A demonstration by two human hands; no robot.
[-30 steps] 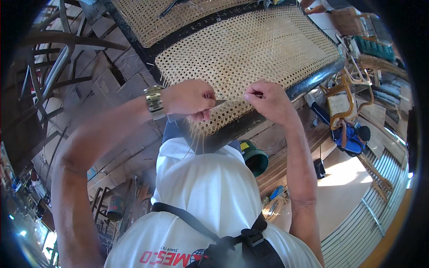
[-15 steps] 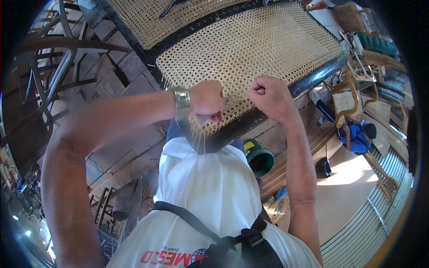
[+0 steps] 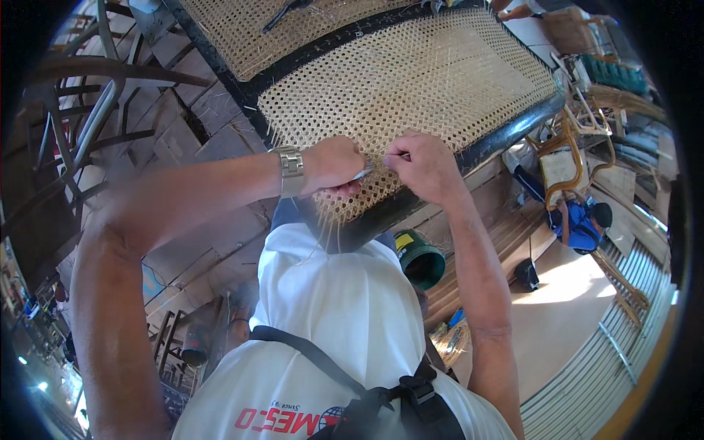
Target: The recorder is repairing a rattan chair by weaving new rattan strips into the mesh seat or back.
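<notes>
The left hand (image 3: 336, 163) is curled closed around a small shiny piece (image 3: 364, 171), its kind hard to make out, which pokes out toward the right hand (image 3: 425, 167). The right hand's thumb and forefinger are pressed together at the tips; whether they pinch a strand cannot be told. Only a narrow gap parts the two hands. Both are over the near end of the cane panel (image 3: 411, 88), whose weave runs on in a wide stretch ahead of them and off to the right. The near edge of its black frame (image 3: 374, 217) passes just below the right hand and climbs away to its right. Loose strands (image 3: 330, 231) hang over that edge, below the left hand. Ahead of the left hand, a black bar (image 3: 315, 51) of the frame borders a second panel (image 3: 227, 37), with a dark tool (image 3: 282, 15) on it. Below the right hand, past the frame, is a green bucket (image 3: 424, 253); floor (image 3: 220, 242) stretches below the left forearm, and well to the right of the right hand are a chair (image 3: 565, 158) and a co-worker in blue (image 3: 585, 229)
</notes>
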